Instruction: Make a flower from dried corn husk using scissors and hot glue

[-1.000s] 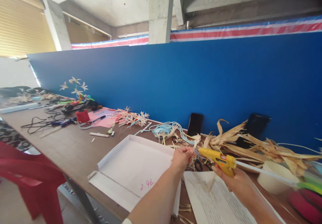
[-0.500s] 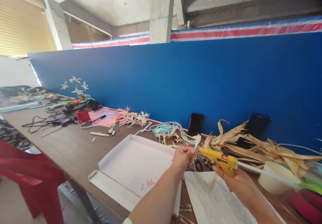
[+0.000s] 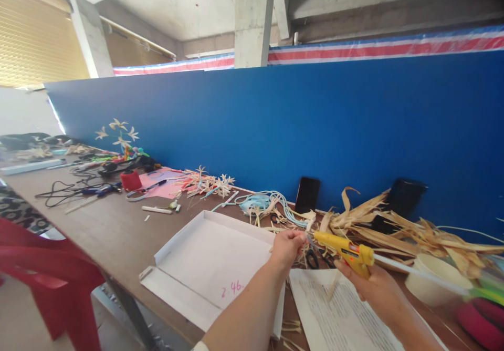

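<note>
My right hand [image 3: 374,287] is wrapped round a yellow hot glue gun [image 3: 343,248], its nozzle pointing left and a long whitish glue stick [image 3: 417,273] running out of its back. Just left of the nozzle, my left hand [image 3: 286,246] is closed in a pinch; what lies between its fingertips is too small to make out. A pair of scissors with black handles [image 3: 312,259] lies under and between the hands. Behind them are pale husk scraps [image 3: 275,217] and a bundle of dried husks [image 3: 421,230].
A white box lid [image 3: 212,256] lies left of my hands, a printed sheet [image 3: 338,314] below them. Phones [image 3: 307,194] lean on the blue partition [image 3: 252,125]. A cream cup [image 3: 433,280] stands right. Finished husk flowers [image 3: 214,183] and a red thread spool [image 3: 130,181] lie further left.
Almost nothing differs. The glue gun and my right hand sit very slightly further right; my left hand keeps its pinch.
</note>
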Tool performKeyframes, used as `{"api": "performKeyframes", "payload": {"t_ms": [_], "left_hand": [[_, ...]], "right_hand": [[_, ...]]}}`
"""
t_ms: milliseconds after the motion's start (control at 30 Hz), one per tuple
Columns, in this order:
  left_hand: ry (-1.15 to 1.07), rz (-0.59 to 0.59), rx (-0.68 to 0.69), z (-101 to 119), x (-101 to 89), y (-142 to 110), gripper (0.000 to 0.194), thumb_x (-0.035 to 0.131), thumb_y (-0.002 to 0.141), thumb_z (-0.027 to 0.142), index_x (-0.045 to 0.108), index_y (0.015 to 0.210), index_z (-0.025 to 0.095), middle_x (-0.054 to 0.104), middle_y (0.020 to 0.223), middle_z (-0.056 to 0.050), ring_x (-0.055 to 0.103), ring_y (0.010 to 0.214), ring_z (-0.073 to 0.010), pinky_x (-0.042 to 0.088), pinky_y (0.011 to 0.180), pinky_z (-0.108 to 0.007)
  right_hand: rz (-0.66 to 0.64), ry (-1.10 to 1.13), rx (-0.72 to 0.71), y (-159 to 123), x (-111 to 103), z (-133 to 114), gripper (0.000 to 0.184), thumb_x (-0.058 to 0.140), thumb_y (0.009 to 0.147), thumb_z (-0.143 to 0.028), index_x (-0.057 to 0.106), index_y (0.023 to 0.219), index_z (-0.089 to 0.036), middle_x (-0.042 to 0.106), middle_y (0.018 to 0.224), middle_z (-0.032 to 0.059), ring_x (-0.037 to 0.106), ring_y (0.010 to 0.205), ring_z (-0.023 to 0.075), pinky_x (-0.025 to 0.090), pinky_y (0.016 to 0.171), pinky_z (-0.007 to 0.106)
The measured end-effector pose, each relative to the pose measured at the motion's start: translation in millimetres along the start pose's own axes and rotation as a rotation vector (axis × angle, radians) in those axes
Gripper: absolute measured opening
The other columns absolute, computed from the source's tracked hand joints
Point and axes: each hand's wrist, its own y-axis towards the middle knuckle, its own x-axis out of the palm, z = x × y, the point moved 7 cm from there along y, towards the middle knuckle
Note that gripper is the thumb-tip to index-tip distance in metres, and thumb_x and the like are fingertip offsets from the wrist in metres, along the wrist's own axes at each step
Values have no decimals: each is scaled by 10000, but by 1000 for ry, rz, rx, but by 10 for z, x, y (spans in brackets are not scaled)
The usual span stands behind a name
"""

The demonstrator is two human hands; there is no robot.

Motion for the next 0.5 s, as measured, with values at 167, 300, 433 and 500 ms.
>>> {"api": "performKeyframes", "payload": {"t_ms": [167, 300, 433, 500], "left_hand": [[2, 1, 2, -8, -6, 6, 347, 687, 572, 421, 603, 657, 96, 473, 490, 28, 339, 396, -30, 220, 432, -193], [13, 18, -3, 9, -9, -8, 333, 686, 583, 412, 604, 647, 96, 488, 505, 22, 345, 401, -28, 236, 440, -194], [22, 27, -11, 19, -12, -17, 321, 686, 591, 403, 609, 651, 98, 483, 496, 25, 344, 408, -31, 232, 439, -192], [18, 25, -9, 17, -13, -15, 320, 685, 592, 403, 612, 656, 99, 489, 500, 24, 345, 409, -33, 231, 436, -192]], "right_hand": [[62, 8, -9, -40, -11, -40, 410, 523, 684, -568, 629, 779, -183, 458, 414, -37, 403, 418, 143, 315, 432, 268], [43, 6, -15, -41, -23, -57, 395, 529, 683, -559, 634, 766, -187, 458, 403, -35, 406, 424, 146, 313, 434, 267], [2, 14, -13, -12, -16, -28, 414, 551, 658, -571, 643, 775, -186, 469, 420, -36, 418, 434, 147, 325, 437, 264], [3, 12, -10, -4, -14, -13, 425, 546, 659, -581, 639, 772, -183, 484, 448, -34, 415, 438, 141, 334, 441, 263]]}}
